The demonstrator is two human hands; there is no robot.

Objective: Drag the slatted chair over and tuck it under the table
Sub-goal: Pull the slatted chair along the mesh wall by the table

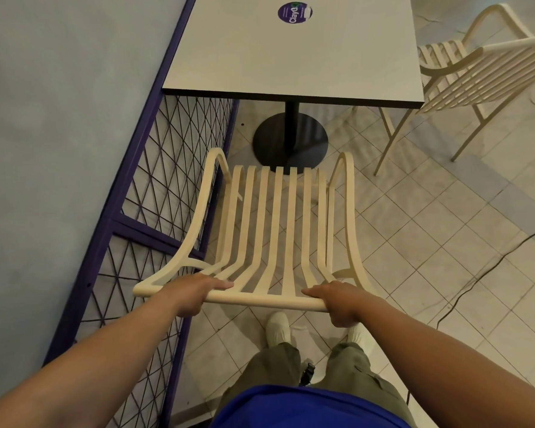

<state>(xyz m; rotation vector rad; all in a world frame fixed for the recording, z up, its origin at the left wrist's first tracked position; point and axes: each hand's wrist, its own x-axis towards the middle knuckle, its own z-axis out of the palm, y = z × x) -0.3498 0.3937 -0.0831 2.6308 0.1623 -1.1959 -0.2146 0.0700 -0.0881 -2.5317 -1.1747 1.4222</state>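
The left hand [195, 293] and right hand [340, 301] gripped the chair's [275, 227] top rail, fingers curled round it. The chair stood just short of the table [291, 57]. Pushed crooked, it could have snagged the fence [173, 180] or struck the base [291, 140].

tiled floor [430, 248] | on it: slatted chair [275, 227], table [291, 50], second chair [476, 78], cable [504, 257] | on table: purple sticker [294, 11]

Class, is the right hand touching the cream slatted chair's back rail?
Touching. Head view shows the right hand gripping the back rail of the cream slatted chair.
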